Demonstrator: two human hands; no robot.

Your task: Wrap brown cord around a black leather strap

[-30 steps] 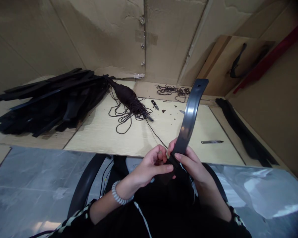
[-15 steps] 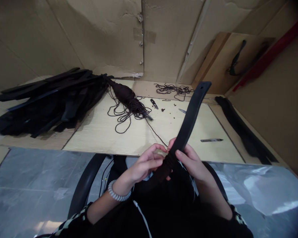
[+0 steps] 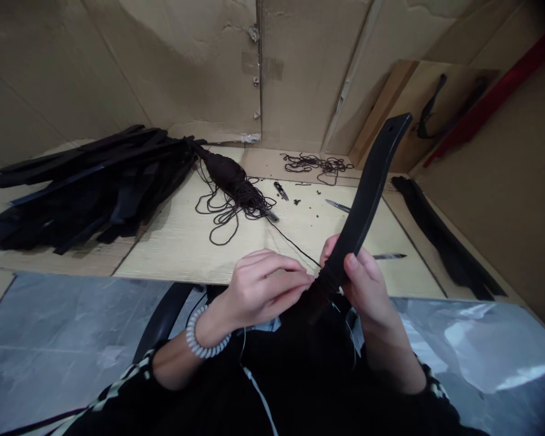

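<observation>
My right hand (image 3: 366,278) grips a long, dark, slightly curved strap-like strip (image 3: 367,188), thumb on its near face and fingers behind. It tilts up to the right and has a small hole near its top end. Dark cord is wound in turns (image 3: 327,280) around its lower part, just below my right hand. My left hand (image 3: 263,287) is closed, its fingertips pinched together at the left edge of these turns; what they pinch is hidden. A taut cord (image 3: 295,245) runs to the strip from a thick cord bundle (image 3: 227,175) on the table. The strip's lower end blends into dark clothing.
A pile of dark strips (image 3: 95,188) lies at left, more strips (image 3: 445,236) at right. Behind are thread snips (image 3: 281,191), a tangle of cord (image 3: 318,165) and a pointed metal tool (image 3: 337,205). Another pointed tool (image 3: 390,256) lies near the right hand. Cardboard walls (image 3: 309,72) enclose the table.
The strip and my right hand have moved up and to the right. My left hand's fingers, spread before, are now pinched together beside the wound cord.
</observation>
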